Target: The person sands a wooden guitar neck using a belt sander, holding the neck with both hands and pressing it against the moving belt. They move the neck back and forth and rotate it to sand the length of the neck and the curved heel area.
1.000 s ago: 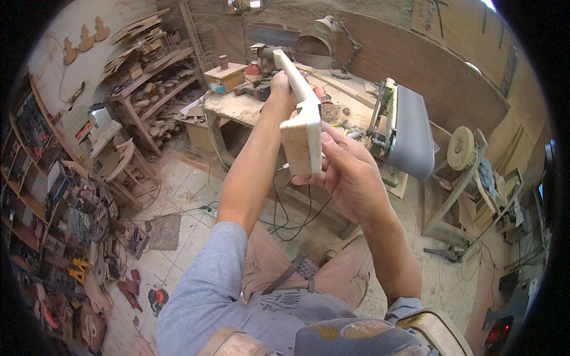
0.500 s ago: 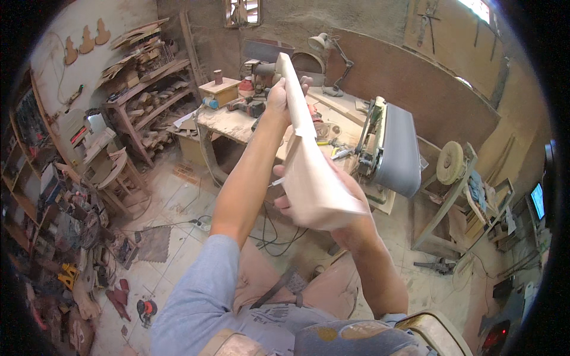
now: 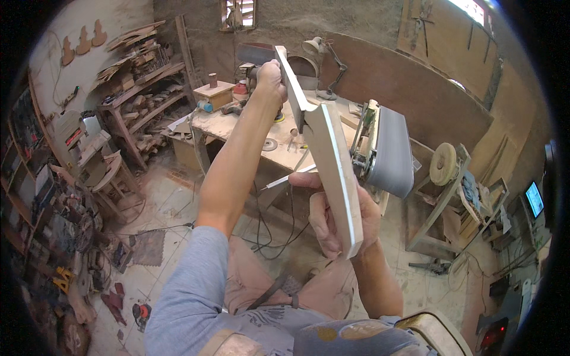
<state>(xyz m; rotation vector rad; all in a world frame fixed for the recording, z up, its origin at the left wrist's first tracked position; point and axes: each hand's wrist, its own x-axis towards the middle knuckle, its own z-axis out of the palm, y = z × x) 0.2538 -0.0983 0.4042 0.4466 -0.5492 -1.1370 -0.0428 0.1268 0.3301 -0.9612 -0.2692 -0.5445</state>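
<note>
A long pale wooden workpiece [image 3: 332, 160], stock-like in outline, is held up in front of me, narrow at its far end and broader at the near end. A notch breaks its upper edge midway, and a light stripe runs along the near half of that edge. My left hand [image 3: 272, 82] is closed round the narrow far end. Toward the near end, my right hand [image 3: 323, 222] grips the broad part from beneath and the sides. A slim white pen-like stick [image 3: 284, 180] juts out leftward by the right thumb and forefinger.
Beyond the workpiece stands a dusty workbench [image 3: 228, 127] with tools and a desk lamp [image 3: 314, 45]. A belt sander [image 3: 389, 151] is at its right end. Farther right is a round buffing wheel [image 3: 444, 164]. Wood shelves [image 3: 127, 110] stand left; cables [image 3: 267, 237] lie on the floor.
The workpiece has turned from showing its broad face to showing its narrow striped edge. Its near end has dropped lower. Both hands keep their hold; my left hand has shifted slightly left.
</note>
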